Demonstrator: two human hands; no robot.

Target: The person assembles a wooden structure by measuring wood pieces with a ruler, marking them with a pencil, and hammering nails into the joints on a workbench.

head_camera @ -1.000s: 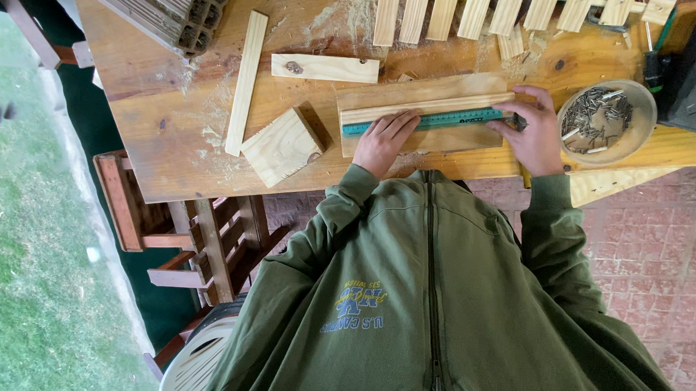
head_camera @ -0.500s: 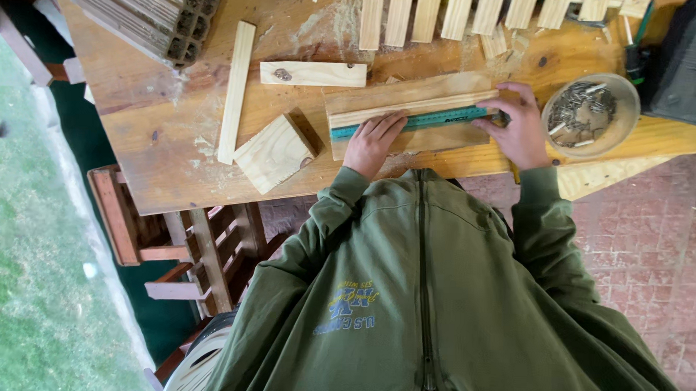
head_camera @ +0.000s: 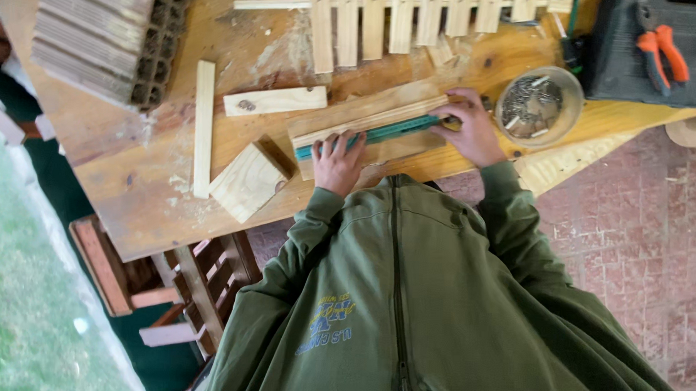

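At centre frame we press the left hand [head_camera: 338, 160] flat, fingers spread, on the left end of the green ruler [head_camera: 377, 132]. The ruler lies along a wooden slat [head_camera: 366, 111] on the bench [head_camera: 155, 204]. Our right hand [head_camera: 474, 130] rests curled at the ruler's right end; we cannot tell what it grips. A bowl of nails [head_camera: 538, 106] stands just beside it, right of centre.

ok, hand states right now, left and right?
Left hand: fingers flat, pressing the green ruler.
Right hand: fingers at the ruler's far end; grip cannot be told.
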